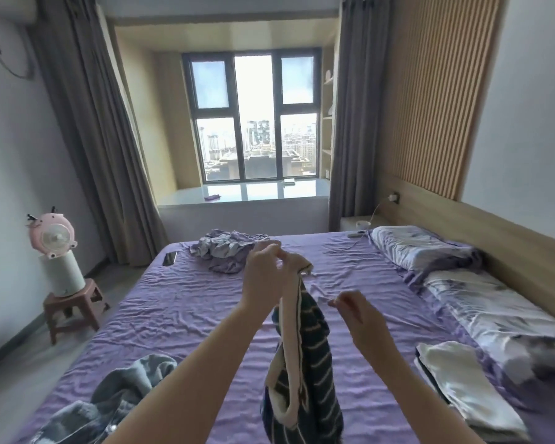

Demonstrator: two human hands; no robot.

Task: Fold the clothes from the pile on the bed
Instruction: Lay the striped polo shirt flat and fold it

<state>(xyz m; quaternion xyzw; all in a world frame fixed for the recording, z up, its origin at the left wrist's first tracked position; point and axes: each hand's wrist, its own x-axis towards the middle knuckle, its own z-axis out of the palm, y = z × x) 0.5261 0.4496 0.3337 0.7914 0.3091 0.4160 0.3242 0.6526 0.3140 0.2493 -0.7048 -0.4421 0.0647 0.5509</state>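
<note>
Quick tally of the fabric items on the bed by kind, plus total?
Striped garment, held up by left hand: 1
Crumpled clothes heaps: 2
Folded white items: 1
Pillows: 2
Total: 6

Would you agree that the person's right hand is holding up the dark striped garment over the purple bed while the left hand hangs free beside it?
Not quite: the hands are swapped. In the head view the left hand pinches the dark striped garment by its top edge over the purple bed, while the right hand holds nothing beside it.
</note>
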